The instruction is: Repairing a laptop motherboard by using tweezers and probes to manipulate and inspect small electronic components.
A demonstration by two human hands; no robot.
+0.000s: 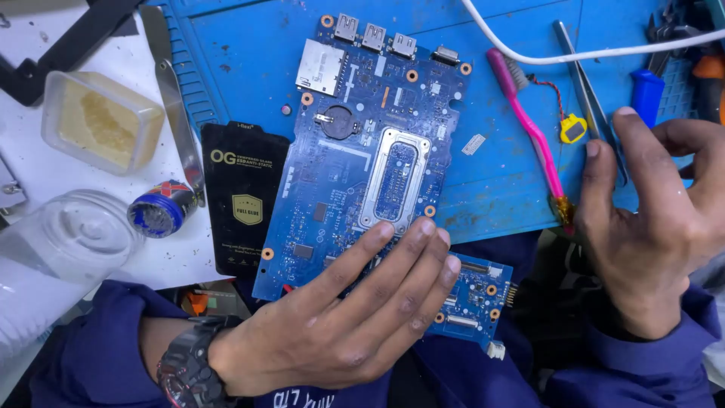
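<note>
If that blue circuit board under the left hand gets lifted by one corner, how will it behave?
The blue circuit board is a thin flat panel, so probably stiff and fairly light. It overhangs the blue mat under the left hand, so it might tip. Exposed small parts suggest it is fragile.

A blue work mat (521, 181) carries a blue circuit board (362, 151) — right of the board lie a pink toothbrush (529, 128) and tweezers (585, 91).

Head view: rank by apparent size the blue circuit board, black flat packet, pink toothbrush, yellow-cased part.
1. blue circuit board, held down by the left hand
2. black flat packet
3. pink toothbrush, long but thin, near the right hand
4. yellow-cased part, smallest

All lie flat at similar depth.
</note>
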